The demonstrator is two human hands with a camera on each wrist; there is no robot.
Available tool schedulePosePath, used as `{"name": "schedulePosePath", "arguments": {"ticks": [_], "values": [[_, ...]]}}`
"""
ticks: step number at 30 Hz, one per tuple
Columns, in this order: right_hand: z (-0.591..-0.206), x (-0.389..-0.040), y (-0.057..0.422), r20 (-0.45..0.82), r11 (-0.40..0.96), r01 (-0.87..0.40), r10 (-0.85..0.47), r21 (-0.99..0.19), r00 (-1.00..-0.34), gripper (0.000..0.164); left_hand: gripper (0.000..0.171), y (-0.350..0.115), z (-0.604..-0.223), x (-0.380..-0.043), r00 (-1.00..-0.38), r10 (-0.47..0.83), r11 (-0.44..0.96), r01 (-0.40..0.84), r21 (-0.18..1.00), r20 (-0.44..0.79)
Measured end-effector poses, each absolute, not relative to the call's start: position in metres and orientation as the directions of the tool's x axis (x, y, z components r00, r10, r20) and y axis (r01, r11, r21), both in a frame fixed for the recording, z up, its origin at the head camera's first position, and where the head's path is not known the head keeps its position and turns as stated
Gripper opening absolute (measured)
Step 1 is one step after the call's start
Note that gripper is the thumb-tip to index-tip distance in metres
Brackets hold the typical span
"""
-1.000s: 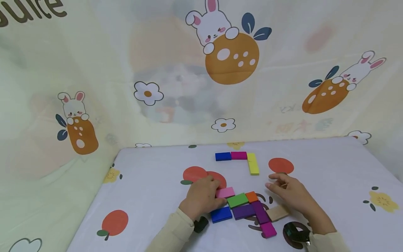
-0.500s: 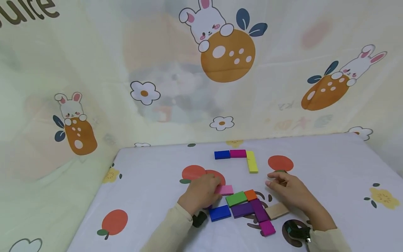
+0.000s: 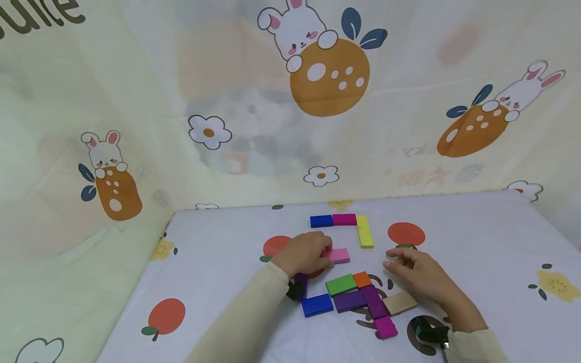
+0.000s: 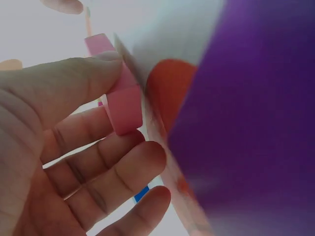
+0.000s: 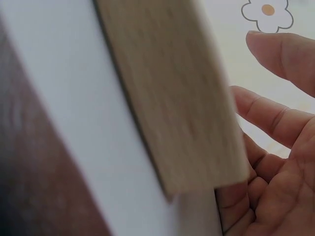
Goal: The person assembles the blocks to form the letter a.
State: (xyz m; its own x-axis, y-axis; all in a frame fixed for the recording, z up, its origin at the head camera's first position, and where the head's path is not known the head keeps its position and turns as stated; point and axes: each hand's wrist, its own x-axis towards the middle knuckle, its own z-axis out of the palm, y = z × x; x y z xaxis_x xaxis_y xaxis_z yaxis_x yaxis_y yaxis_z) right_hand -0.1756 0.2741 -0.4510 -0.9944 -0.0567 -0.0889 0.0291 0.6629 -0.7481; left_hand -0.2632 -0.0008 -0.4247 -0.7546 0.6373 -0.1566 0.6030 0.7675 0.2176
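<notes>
My left hand (image 3: 305, 253) pinches a pink block (image 3: 339, 255) between thumb and fingers, just short of a row made of a blue block (image 3: 321, 221), a magenta block (image 3: 344, 219) and a yellow block (image 3: 365, 232). In the left wrist view the thumb lies on the pink block's upper face, and a purple block (image 4: 261, 118) looms close at the right. My right hand (image 3: 419, 275) rests at the right with fingers loosely bent and nothing in them. A plain wooden block (image 3: 400, 303) lies beside its wrist, large in the right wrist view.
In front lie a green block (image 3: 342, 285), an orange block (image 3: 362, 280), another blue block (image 3: 317, 305), a dark purple block (image 3: 350, 301), a purple block (image 3: 374, 302) and a magenta block (image 3: 386, 327). A printed cloth (image 3: 236, 282) covers the table; a printed curtain (image 3: 254, 75) rises behind.
My left hand has carried the pink block away from the loose blocks, forward and slightly right toward the row. A purple block now shows beneath its wrist. The right hand has stayed put.
</notes>
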Motion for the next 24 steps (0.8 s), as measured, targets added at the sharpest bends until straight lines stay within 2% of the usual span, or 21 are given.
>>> {"name": "schedulePosePath", "arguments": {"ticks": [8, 24], "values": [[-0.451, -0.176, 0.275, -0.093, 0.658, 0.029, -0.063, -0.753, -0.994, 0.048, 0.028, 0.015, -0.417, -0.276, -0.755, 0.615, 0.788, 0.581, 0.203, -0.229], [-0.449, -0.174, 0.273, -0.098, 0.653, 0.036, -0.06, -0.757, -0.993, 0.047, 0.021, 0.033, -0.412, -0.282, -0.753, 0.628, 0.777, 0.618, 0.116, -0.197]]}}
